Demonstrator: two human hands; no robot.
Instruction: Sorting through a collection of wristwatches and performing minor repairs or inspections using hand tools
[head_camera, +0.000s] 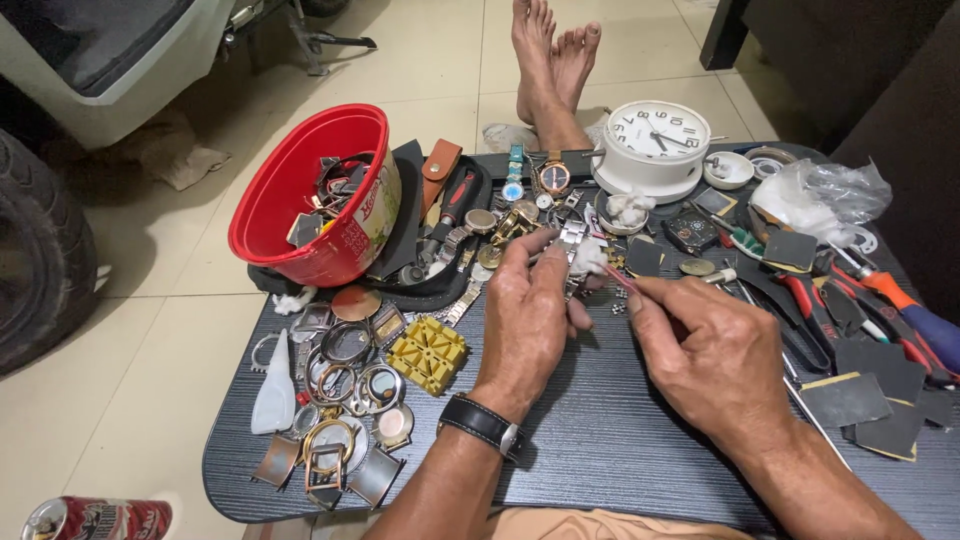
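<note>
My left hand (528, 318) gripped a metal watch band (572, 240) over the counter (600, 440); my right hand (705, 350) pinched what looked like a thin tool (617, 279).

Both forearms are bare, with no sleeves. The left hand (528, 318) wears a wristwatch (482, 424) with a black strap and silver case just behind it. The feet (553, 55) are bare, and tan cloth covers the lap.

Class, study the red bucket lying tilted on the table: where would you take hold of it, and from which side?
Probably grip the red bucket by its upper rim, coming from above on the left. It leans with its mouth up-left, so that edge is exposed, while clutter crowds its right and lower sides.
</note>
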